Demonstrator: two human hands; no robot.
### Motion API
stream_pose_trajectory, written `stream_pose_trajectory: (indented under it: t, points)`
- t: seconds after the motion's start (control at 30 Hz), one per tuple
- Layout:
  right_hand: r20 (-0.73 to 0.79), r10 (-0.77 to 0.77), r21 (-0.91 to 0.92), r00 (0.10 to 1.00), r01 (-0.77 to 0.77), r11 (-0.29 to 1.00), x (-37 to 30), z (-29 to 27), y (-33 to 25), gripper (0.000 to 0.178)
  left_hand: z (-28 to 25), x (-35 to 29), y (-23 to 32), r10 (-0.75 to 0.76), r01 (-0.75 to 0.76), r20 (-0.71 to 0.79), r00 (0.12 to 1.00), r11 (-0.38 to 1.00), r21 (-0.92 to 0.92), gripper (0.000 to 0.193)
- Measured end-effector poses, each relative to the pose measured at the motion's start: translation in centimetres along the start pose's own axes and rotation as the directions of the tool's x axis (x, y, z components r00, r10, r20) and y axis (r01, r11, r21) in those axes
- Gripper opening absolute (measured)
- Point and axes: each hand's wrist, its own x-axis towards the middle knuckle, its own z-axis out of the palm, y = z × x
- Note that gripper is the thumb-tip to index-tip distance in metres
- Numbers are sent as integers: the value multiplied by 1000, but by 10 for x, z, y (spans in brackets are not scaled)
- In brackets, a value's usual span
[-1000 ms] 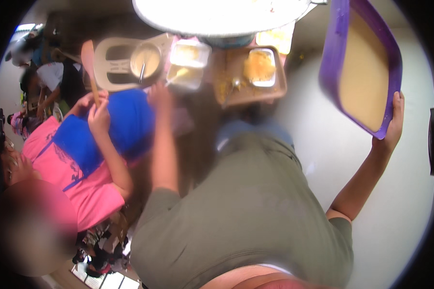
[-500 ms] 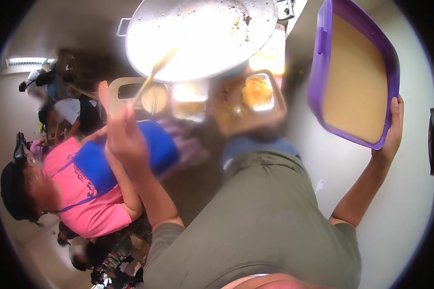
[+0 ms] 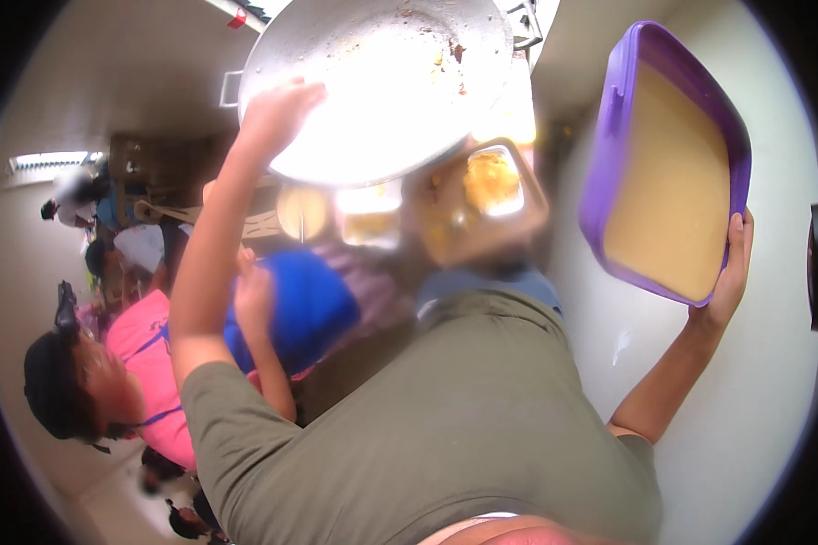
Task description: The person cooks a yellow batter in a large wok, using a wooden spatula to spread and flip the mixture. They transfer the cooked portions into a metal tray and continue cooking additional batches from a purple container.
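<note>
The purple container (image 3: 598, 177), partly filled with tan liquid (image 3: 668, 177), is raised to the right of the wide metal pan (image 3: 359, 41), apart from it, long axis roughly up-down in view. The right hand (image 3: 729, 277), the nearer one, grips its lower right corner, fingers closed around the edge. The left hand (image 3: 284, 111) appears over the pan's left side, fingers curled; glare prevents telling whether it holds anything.

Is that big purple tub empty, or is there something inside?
Not empty: the purple tub held by the right hand has a pale tan filling spread across it. Its depth I cannot tell.
</note>
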Motion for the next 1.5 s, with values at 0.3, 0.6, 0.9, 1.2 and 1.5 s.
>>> stream_pose_trajectory:
  t: [0.3, 0.6, 0.9, 1.2, 1.5]
  points:
    - [16, -26, -6, 1000, 26, 1000, -30, -19, -22, 42, -54, 32, -4, -150, 143, 185, 971, 989, 48, 20]
    - [48, -34, -57, 998, 37, 998, -40, -28, -47, 42, -58, 28, -5, -325, 347, 370, 870, 938, 7, 34]
    - [63, 2, -63, 998, 2, 998, -35, -41, -52, 42, -44, 37, -3, -439, 437, 269, 857, 897, 73, 39]
    - [83, 16, -100, 996, -7, 995, -26, -38, -47, 43, -33, 45, -3, -363, 336, 186, 913, 928, 163, 41]
    - [93, 16, -143, 996, -3, 990, -6, -28, -44, 44, -28, 46, 5, -344, 304, 272, 899, 936, 176, 40]
